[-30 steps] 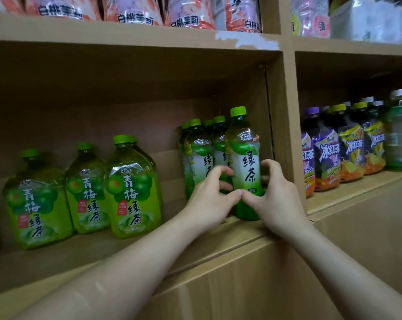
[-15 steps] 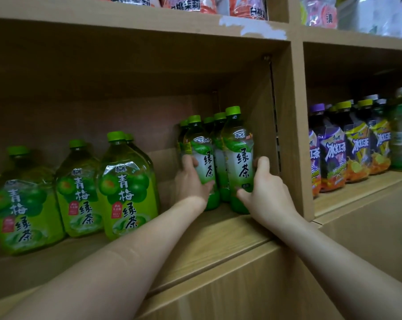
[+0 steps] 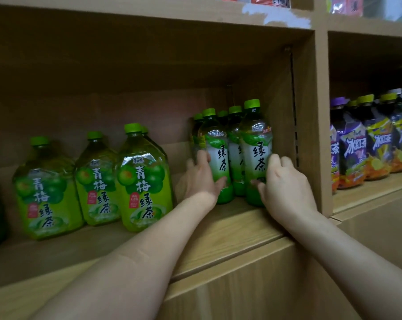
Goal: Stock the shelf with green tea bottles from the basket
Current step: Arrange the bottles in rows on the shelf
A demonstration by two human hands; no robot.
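Observation:
Several slim green tea bottles with green caps stand in the right corner of the wooden shelf (image 3: 230,229). My left hand (image 3: 200,179) grips the front left green tea bottle (image 3: 215,144) from its left side. My right hand (image 3: 285,188) grips the front right green tea bottle (image 3: 256,139), thumb on its label and fingers behind it, close to the shelf's right wall. Both bottles stand upright on the shelf board. The basket is out of view.
Three big green plum tea jugs (image 3: 142,179) stand left of my hands, with a gap between them and the slim bottles. A wooden divider (image 3: 320,135) walls off the right bay, which holds purple and yellow iced tea bottles (image 3: 366,144). More packs sit on the shelf above.
Both hands were together on one front bottle. My left hand moved left onto the neighbouring bottle, and the right one pushed its bottle deeper toward the right wall. The camera came closer.

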